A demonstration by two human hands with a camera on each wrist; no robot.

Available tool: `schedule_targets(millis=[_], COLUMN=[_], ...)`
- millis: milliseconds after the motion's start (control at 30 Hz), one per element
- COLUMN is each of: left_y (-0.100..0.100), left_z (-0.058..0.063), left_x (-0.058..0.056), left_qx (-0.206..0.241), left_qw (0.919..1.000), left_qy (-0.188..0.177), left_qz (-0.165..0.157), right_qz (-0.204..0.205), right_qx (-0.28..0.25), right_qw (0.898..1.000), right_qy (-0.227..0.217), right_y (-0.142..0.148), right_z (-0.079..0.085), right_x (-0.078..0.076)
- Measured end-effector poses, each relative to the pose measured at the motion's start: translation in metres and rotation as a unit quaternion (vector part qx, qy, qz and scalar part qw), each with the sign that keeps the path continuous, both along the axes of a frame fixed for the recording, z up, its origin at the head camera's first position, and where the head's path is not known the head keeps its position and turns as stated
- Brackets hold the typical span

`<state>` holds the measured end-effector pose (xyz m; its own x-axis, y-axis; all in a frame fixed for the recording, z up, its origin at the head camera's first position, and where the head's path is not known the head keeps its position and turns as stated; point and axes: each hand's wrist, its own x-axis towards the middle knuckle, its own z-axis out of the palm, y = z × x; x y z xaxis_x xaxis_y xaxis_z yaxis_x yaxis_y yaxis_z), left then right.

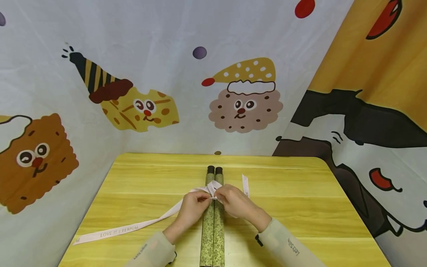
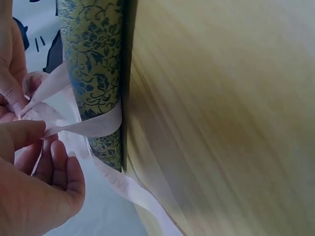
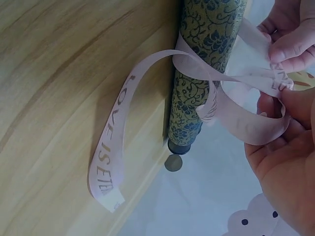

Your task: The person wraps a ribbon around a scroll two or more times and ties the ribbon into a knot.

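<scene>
The pink ribbon (image 1: 120,230) is thin, flat and a bit shiny, with the words "LOVE IS ETERNAL" on it. It goes around two long rolls (image 1: 208,233) that lie side by side on the yellow wooden tabletop (image 1: 287,211), low in the middle of the head frame. The rolls are green-gold, with dark flowers and curly vines, and they have black ends (image 1: 211,169) at the top. One long tail of ribbon runs to the lower left of the head frame. A shorter end pokes up just right of the rolls.

The left hand (image 1: 193,207) pinches the ribbon between thumb and finger. The right hand (image 1: 231,200) pinches the ribbon too, close beside the left one, above the rolls. In the right wrist frame, a round loop of ribbon curls against the right hand's fingers.
</scene>
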<state>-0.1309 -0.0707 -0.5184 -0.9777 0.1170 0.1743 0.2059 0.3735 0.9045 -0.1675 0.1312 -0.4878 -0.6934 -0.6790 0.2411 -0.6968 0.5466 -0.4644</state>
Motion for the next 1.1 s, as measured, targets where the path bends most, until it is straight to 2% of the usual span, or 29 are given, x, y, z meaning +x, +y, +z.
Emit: schedule_targets(millis=[100, 233, 333, 533, 700, 867, 1100], left_y=[0.001, 0.003, 0.004, 0.006, 0.007, 0.008, 0.01], left_z=[-0.001, -0.001, -0.003, -0.005, -0.005, -0.007, -0.01], left_x=[0.001, 0.001, 0.001, 0.005, 0.01, 0.011, 0.009], left_qx=[-0.001, 0.006, 0.016, 0.062, 0.102, 0.087, 0.055], left_qw=[0.9998, 0.9993, 0.9991, 0.9977, 0.9945, 0.9957, 0.9983], left_qy=[0.008, -0.002, -0.01, -0.014, -0.025, -0.029, -0.01], left_qz=[0.018, 0.036, 0.039, 0.025, -0.003, -0.017, -0.016], right_qz=[-0.014, -0.033, -0.043, -0.047, -0.049, -0.056, -0.069], right_qx=[-0.001, -0.023, -0.043, -0.066, -0.08, -0.096, -0.124], right_qw=[0.999, 0.995, 0.99, 0.986, 0.983, 0.975, 0.961], right_qy=[-0.037, -0.095, -0.13, -0.149, -0.158, -0.195, -0.237], right_y=[-0.001, -0.001, -0.001, -0.002, -0.002, -0.002, 0.0], right_z=[0.001, 0.001, 0.0, -0.001, -0.001, -0.002, -0.006], right_x=[0.0, 0.0, -0.001, -0.002, -0.002, -0.002, -0.006])
